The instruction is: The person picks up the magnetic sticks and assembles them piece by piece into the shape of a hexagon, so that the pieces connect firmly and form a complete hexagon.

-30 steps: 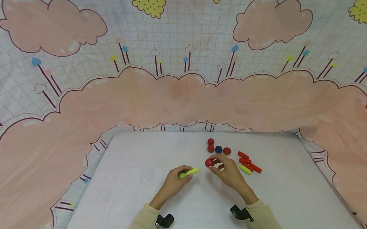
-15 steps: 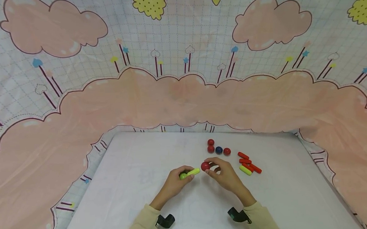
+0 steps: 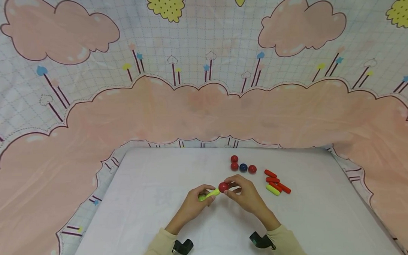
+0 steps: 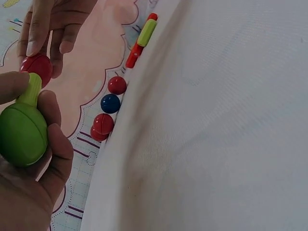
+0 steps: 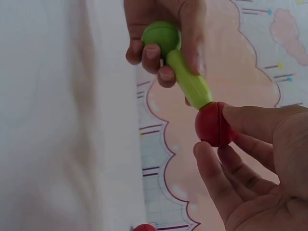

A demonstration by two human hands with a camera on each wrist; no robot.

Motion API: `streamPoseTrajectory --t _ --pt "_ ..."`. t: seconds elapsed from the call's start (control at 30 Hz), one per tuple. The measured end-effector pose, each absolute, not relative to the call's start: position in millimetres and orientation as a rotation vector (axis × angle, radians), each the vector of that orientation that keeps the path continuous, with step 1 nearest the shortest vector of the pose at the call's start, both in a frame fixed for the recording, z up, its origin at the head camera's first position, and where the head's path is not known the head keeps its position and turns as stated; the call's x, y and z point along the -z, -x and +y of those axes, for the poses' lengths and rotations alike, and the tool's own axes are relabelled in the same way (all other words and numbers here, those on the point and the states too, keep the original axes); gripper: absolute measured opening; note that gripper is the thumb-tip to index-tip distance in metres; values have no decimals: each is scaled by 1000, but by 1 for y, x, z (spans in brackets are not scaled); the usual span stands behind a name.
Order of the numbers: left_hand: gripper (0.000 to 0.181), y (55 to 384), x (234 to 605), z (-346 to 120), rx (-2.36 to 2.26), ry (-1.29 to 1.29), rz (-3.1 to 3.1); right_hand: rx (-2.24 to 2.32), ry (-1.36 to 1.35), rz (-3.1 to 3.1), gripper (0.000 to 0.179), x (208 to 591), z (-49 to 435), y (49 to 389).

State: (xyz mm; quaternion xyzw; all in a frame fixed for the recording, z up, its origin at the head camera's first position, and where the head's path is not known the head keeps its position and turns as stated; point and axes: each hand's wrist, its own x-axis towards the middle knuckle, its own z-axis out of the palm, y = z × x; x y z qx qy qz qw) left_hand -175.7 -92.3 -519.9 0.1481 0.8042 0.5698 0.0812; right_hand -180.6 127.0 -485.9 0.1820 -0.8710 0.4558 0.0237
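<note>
My left hand [image 3: 195,201] grips a yellow-green rod [image 5: 189,79] that has a green ball [image 4: 23,134] at its near end. Between the fingertips and thumb of my right hand [image 3: 245,193] is a red ball [image 5: 211,125]. In the right wrist view the rod's free end touches this red ball. Both hands are raised above the white table, close together. Whether the rod's tip sits inside the red ball cannot be seen.
Behind the hands, red balls [image 3: 234,158] and a blue ball [image 3: 243,167] lie on the white table [image 3: 151,174]. To their right are several red rods [image 3: 270,173] and a yellow-green rod [image 3: 273,189]. A patterned cloth [image 3: 203,112] hangs behind.
My right hand has moved left with the red ball, closing the gap to the rod's end. The left hand has stayed nearly in place, still holding the rod and green ball.
</note>
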Motion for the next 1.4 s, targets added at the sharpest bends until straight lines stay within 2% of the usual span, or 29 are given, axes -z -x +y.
streamPoseTrajectory --t 0.33,0.53,0.87,1.4 --pt "37 176 521 -92 -1727 -481 2245 -1469 -699 -2698 20 492 120 175" --pt "38 176 523 -93 -1665 -499 2303 -1419 -668 -2738 21 487 125 173" --pt "40 179 523 -98 -1587 -490 2444 -1320 -471 -2735 24 472 156 172" --pt "40 177 522 -99 -1561 -507 2444 -1149 -303 -2636 22 482 219 178"
